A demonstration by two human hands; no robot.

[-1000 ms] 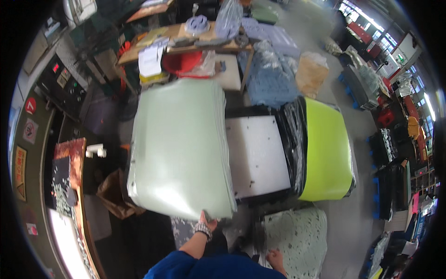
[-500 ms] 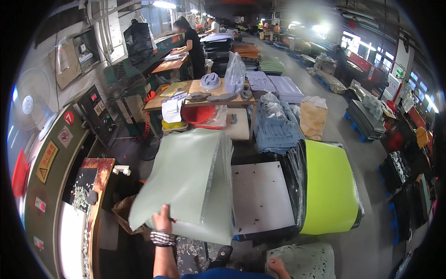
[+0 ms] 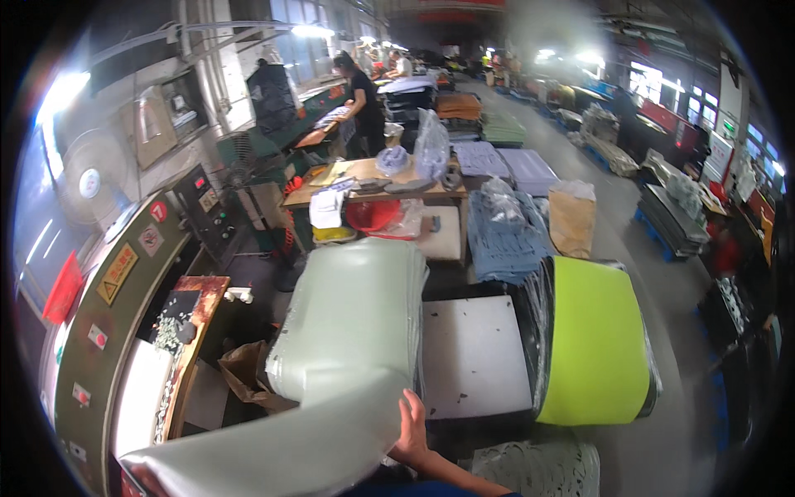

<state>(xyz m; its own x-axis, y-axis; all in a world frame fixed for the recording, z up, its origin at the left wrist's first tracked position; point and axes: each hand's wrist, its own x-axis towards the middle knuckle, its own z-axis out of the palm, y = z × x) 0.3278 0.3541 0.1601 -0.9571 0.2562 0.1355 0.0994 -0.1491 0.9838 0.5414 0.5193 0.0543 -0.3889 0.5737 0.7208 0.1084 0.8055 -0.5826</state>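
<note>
We keep our right hand [image 3: 411,431] clamped on the curling pale-green foam sheet [image 3: 348,331] beside the white desk [image 3: 474,356]; left hand probably hidden beneath.

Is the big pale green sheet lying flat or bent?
Bent. The pale green sheet curls over toward the lower left, where the right hand grips its edge.

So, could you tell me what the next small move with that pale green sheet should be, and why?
Probably carry the sheet's free end on leftward. The right hand grips the pale green sheet at its edge, and it already curls off the stack toward the machine on the left.
</note>
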